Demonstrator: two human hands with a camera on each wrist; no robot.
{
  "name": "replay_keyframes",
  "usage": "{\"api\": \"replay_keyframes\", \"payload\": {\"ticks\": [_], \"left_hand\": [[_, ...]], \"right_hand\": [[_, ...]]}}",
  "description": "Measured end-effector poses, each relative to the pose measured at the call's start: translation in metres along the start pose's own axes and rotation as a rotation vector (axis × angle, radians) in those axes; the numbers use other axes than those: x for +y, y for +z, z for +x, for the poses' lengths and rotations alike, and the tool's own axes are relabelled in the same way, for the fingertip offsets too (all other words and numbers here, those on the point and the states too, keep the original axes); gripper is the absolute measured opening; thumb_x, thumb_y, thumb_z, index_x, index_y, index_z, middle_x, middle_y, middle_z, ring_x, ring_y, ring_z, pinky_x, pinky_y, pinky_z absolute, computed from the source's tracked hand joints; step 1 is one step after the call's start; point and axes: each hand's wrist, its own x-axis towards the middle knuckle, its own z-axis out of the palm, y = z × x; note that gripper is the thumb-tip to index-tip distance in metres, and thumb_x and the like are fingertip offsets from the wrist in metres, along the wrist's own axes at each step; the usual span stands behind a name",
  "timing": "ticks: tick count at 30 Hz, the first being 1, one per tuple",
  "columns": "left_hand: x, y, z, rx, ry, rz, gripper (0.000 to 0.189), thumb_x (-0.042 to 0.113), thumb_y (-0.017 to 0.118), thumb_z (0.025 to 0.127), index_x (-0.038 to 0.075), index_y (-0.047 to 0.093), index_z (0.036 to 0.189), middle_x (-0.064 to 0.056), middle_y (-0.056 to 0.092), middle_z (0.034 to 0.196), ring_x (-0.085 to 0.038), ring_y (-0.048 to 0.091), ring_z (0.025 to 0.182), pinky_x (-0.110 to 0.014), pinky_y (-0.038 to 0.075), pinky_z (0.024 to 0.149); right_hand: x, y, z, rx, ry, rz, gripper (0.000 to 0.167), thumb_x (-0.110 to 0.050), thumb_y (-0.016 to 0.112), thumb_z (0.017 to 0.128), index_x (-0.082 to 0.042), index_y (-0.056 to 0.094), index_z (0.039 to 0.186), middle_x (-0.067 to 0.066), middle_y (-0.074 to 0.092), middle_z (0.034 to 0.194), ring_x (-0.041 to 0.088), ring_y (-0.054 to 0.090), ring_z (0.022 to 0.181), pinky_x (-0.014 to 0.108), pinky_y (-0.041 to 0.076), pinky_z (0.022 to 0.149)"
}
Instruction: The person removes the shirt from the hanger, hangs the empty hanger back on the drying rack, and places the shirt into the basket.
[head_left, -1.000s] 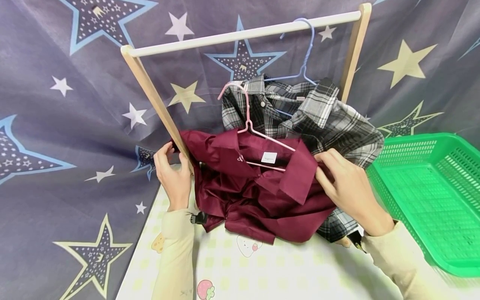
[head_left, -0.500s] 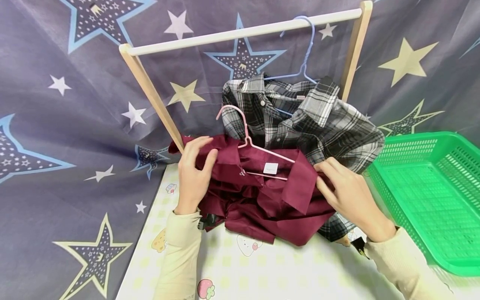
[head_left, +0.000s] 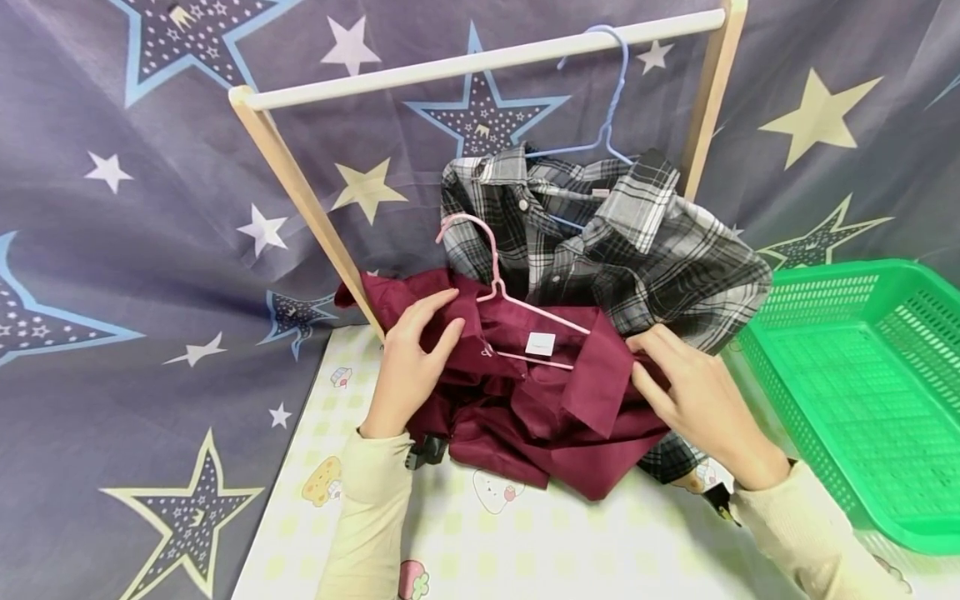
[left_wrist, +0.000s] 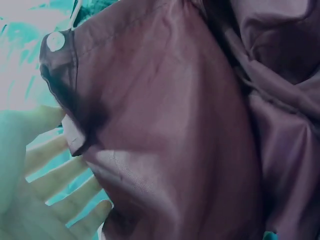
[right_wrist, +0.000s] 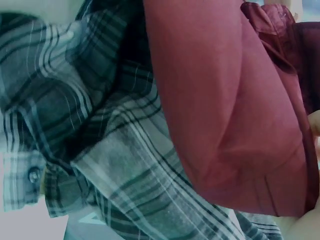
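Note:
A maroon collared shirt lies bunched over the table, with a pink hanger inside its neck. The hanger's hook stands free in front of the plaid shirt, below the rack's bar. My right hand pinches the maroon shirt at the shoulder beside the collar. On the opposite side, my left hand is at the collar and shoulder, thumb and index finger apart. The left wrist view shows its fingers spread and fairly straight along the cloth edge, near a buttoned maroon flap.
A small rack with a white bar and wooden posts stands behind. From it hangs a grey plaid shirt on a blue hanger. A green basket sits at right. The maroon sleeve crosses the left post.
The maroon shirt and pink hanger have come down, away from the bar. My left hand has moved right, from behind the left post to the collar. My right hand keeps its pinch, slightly lower.

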Motion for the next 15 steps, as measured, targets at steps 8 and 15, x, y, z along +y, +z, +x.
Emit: {"api": "replay_keyframes", "payload": {"ticks": [8,15], "left_hand": [[0.004,0.011,-0.006,-0.007,0.008,-0.019,0.035,0.021,0.068,0.095,0.013,0.066,0.129,-0.003,0.067,0.124,-0.018,0.059,0.120,-0.035,0.043,0.105],[0.011,0.026,-0.008,0.083,-0.020,-0.037,0.030,0.021,0.070,0.093,0.015,0.071,0.122,-0.001,0.071,0.115,-0.016,0.064,0.114,-0.033,0.047,0.100]], "right_hand": [[0.000,0.005,-0.003,-0.025,-0.004,0.005,0.014,-0.012,0.061,0.090,-0.012,0.062,0.105,-0.003,0.061,0.099,0.015,0.061,0.078,0.040,0.050,0.064],[-0.002,0.011,-0.003,-0.054,-0.006,0.002,0.014,-0.013,0.061,0.092,-0.014,0.062,0.105,-0.004,0.059,0.099,0.014,0.061,0.079,0.040,0.051,0.066]]}}
